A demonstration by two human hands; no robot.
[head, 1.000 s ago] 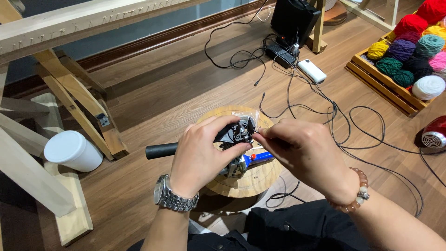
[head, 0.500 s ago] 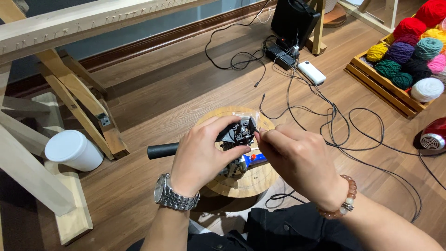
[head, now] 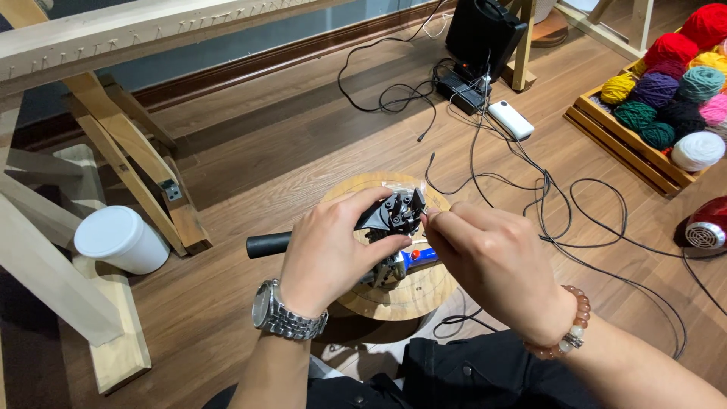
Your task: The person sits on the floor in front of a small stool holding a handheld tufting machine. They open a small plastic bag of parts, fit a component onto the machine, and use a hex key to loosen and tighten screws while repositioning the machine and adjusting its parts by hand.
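I see a round board (head: 394, 299) on the floor; over its centre my left hand (head: 333, 254) clasps a black tool (head: 390, 216). Right hand (head: 492, 261) pinches at its head. Step, I judge: fitting a small part. Next needs steady, fine fingertip alignment.

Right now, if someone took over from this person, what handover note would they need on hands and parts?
Left hand: grips the black tool with a black handle, held over the round wooden stool.
Right hand: fingertips pinch at the tool's head, beside a clear plastic wrap.
Done: tool is picked up and steadied.
Left: the fine work at the head looks unfinished; the detail is too small to tell.
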